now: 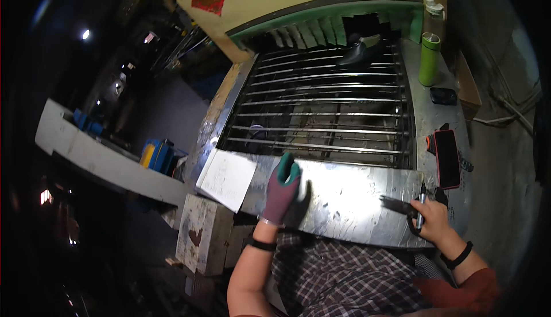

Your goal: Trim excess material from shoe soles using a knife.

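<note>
My left hand (282, 193), in a maroon glove with green fingertips, is raised over the front metal plate (338, 202). Its thumb and fingers curve with a gap between them, and I see nothing held there. To the left lies a white sheet of paper (227, 176) with handwriting. My bare right hand (434, 219) grips a marker pen (422, 205), silver-grey with a dark tip, upright near the plate's right end. A long dark thing (396, 205) and a black loop sit against that hand; their kind I cannot make out.
Beyond the plate, metal rollers (321, 102) run to a strip curtain (304, 33), with a black shoe (359, 53) before it. The right ledge bears a green bottle (429, 59), a small black case (443, 96) and a phone (447, 159). A wooden block (201, 236) stands front left.
</note>
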Motion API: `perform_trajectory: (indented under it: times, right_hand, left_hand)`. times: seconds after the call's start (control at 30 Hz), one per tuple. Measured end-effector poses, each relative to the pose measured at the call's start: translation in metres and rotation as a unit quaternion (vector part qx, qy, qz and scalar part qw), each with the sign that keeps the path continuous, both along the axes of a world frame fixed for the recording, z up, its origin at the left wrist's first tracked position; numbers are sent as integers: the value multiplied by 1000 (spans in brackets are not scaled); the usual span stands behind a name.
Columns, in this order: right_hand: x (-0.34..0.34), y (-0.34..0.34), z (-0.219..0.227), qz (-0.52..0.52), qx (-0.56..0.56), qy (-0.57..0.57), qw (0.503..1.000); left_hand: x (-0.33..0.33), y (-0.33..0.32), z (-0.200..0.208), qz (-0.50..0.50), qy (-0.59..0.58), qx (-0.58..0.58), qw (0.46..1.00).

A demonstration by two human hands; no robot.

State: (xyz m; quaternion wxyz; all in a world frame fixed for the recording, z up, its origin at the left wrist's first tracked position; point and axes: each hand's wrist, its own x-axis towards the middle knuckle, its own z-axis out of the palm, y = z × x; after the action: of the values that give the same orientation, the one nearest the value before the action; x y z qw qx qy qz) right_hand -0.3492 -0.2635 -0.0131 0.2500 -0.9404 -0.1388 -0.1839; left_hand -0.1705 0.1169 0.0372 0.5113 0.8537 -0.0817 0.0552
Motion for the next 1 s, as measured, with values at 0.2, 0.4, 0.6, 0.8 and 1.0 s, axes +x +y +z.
perform_trajectory:
  times: [0.2, 0.4, 0.6, 0.8, 1.0]
  right_hand:
    - [13, -1, -9, 42, 38, 35, 998]
    - [-62, -29, -99, -92, 113, 159, 977]
    - [-42, -39, -68, -229, 294, 478, 796]
    - [-46, -27, -51, -301, 355, 444, 766]
    - [-32, -17, -51, -258, 448, 389, 763]
  left_hand:
    - [142, -82, -5, -73, -98, 285, 951]
    - [270, -185, -26, -160, -181, 355, 903]
    - [353, -231, -30, -67, -176, 423, 887]
    - [359, -267, -65, -64, -119, 471, 872]
    - [341, -251, -72, -25, -170, 512, 842]
